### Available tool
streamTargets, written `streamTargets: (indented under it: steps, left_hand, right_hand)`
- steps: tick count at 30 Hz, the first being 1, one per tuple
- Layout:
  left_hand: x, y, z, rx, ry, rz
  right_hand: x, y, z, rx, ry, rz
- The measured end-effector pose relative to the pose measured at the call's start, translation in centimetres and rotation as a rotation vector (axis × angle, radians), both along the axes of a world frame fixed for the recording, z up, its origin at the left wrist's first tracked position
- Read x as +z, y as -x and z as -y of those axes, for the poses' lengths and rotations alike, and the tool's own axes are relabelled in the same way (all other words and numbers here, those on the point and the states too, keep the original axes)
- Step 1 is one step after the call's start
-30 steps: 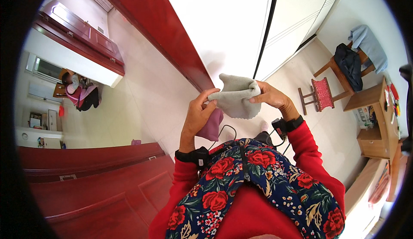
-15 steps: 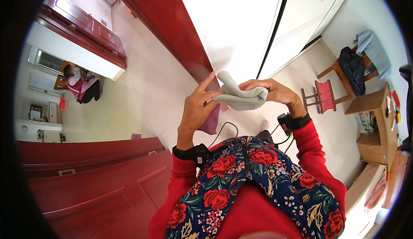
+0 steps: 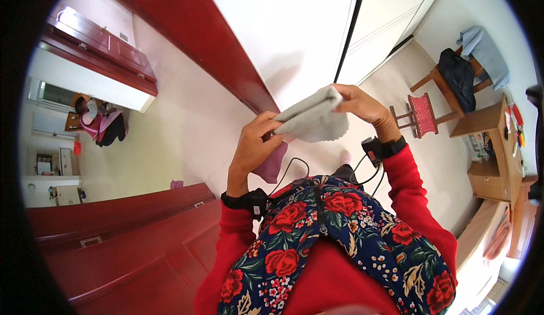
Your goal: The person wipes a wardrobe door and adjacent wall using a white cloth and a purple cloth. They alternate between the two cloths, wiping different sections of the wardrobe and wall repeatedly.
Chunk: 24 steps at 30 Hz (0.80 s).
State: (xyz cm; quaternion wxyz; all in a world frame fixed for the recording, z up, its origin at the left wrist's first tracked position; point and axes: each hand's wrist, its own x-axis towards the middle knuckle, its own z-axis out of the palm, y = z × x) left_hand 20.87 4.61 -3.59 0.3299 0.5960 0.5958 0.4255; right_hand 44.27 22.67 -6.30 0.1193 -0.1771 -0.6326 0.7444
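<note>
A folded grey cloth [image 3: 313, 116] with a scalloped edge is stretched between my two hands in front of the door frame. My left hand [image 3: 253, 145] pinches its left end between thumb and fingers. At the other end, my right hand [image 3: 365, 108] grips the upper right corner. A purple cloth [image 3: 271, 164] hangs below my left hand; its top is hidden behind the fingers, and I cannot tell how it is held.
A red door [image 3: 147, 247] stands at lower left, and a red door frame [image 3: 226, 49] edges the white wall. On the right are a wooden chair with clothes [image 3: 459, 77], a small red-topped stool [image 3: 423, 115] and a wooden desk [image 3: 487, 145]. A person [image 3: 102, 121] sits far left.
The grey cloth was curled over with a raised flap; now it is drawn flatter and straighter. My left fingers, spread before, have closed on its end. The view has shifted slightly.
</note>
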Motion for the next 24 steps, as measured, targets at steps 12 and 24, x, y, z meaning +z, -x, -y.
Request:
streamTargets:
  steps: [12, 24]
  left_hand:
    - [0.3, -0.1, -0.7, 0.038, 0.008, -0.007]
    - [0.0, -0.1, 0.0, 0.081, -0.051, 0.107]
  right_hand:
    - [-0.6, 0.0, 0.3, -0.087, -0.070, -0.082]
    - [-0.3, 0.6, 1.5, 0.018, -0.388, 0.045]
